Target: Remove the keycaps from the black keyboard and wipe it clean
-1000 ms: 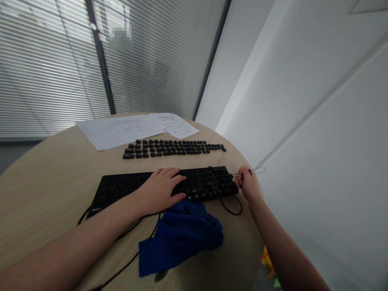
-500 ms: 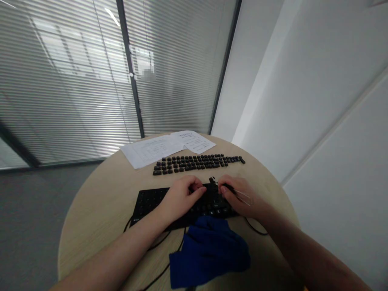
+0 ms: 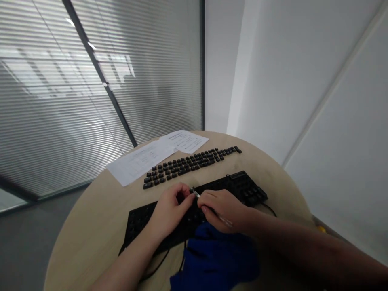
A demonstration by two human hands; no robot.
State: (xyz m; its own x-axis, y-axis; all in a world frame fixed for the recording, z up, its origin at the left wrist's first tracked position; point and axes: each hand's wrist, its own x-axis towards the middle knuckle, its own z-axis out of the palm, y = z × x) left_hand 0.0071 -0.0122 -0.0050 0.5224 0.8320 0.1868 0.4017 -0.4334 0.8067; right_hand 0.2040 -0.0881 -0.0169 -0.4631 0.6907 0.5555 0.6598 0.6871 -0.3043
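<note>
A round wooden table point(image 3: 87, 230) carries a black keyboard point(image 3: 235, 186). Beyond the keyboard sit rows of loose keys point(image 3: 188, 163), and farther beyond it, printed papers point(image 3: 142, 159). On the keyboard's near side lie a blue cloth point(image 3: 218, 258) and black cord point(image 3: 159, 266).

No text is legible; the printed papers point(image 3: 139, 161) at eleven o'clock on the table point(image 3: 81, 226) are too blurred to read.

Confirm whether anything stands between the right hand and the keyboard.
Nothing visible does: the right hand is over the keyboard, holding a thin tool, its tip close by the left hand. The blue cloth lies along the keyboard's near side.
</note>
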